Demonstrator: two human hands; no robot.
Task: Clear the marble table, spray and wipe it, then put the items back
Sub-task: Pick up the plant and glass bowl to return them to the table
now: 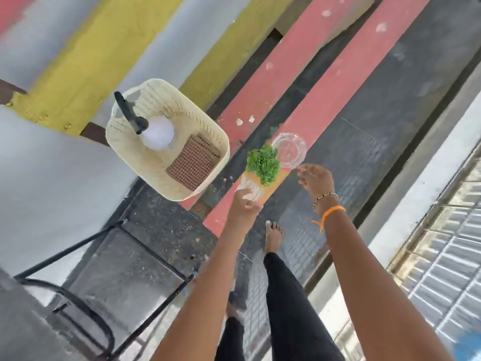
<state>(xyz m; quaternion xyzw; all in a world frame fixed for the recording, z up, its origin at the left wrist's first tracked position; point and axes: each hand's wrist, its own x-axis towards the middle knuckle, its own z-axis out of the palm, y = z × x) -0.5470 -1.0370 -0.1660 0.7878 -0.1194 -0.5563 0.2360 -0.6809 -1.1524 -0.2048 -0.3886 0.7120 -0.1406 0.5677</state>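
The left hand [243, 204] grips a small potted plant [263, 162], fingers closed around the white and orange pot below the green leaves. The right hand [316, 179] pinches the near rim of a clear glass dish [290, 151] between fingertips; the dish sits just beyond the plant and touches its foliage in this view. Both items are held in the air above the dark floor [364, 121] with pink painted stripes, over no tabletop. The right wrist wears a bead bracelet and an orange band [330, 212].

To the left, a cream woven-look plastic basket [208, 126] stands at the corner of a grey tabletop [52, 178]. Inside it a clear spray bottle [156, 134] with a black trigger stands upright toward the far side, and a folded brown checked cloth [194, 165] lies at the near right corner. Below the basket, the black metal frame [145, 243] rises from the floor. A bare foot [273, 237] and black trouser legs show between the arms. A white barred railing [442, 256] runs along the right.
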